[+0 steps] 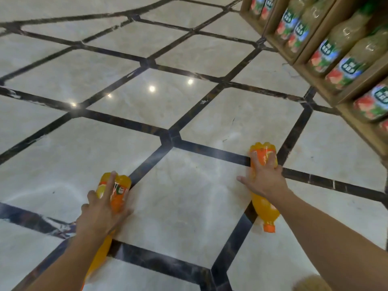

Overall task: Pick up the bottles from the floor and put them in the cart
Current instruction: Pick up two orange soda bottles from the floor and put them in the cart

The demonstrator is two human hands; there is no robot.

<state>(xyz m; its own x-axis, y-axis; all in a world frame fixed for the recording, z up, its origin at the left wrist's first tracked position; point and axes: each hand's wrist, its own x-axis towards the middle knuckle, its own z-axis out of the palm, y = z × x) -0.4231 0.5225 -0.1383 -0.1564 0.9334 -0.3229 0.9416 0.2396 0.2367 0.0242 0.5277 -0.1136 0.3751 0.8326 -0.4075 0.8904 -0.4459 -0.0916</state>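
Two orange soda bottles lie on the tiled floor. The left bottle (117,193) points its base away from me, and my left hand (100,215) lies over its middle with fingers wrapped around it. The right bottle (265,208) has its orange cap toward me. My right hand (265,178) grips its upper body from above. Both bottles touch the floor. No cart is in view.
Shiny beige floor tiles (184,196) with dark borders fill the view. At the upper right, cardboard display boxes (327,66) hold rows of green-labelled drink bottles. A blurred tan object (310,283) sits at the bottom right edge.
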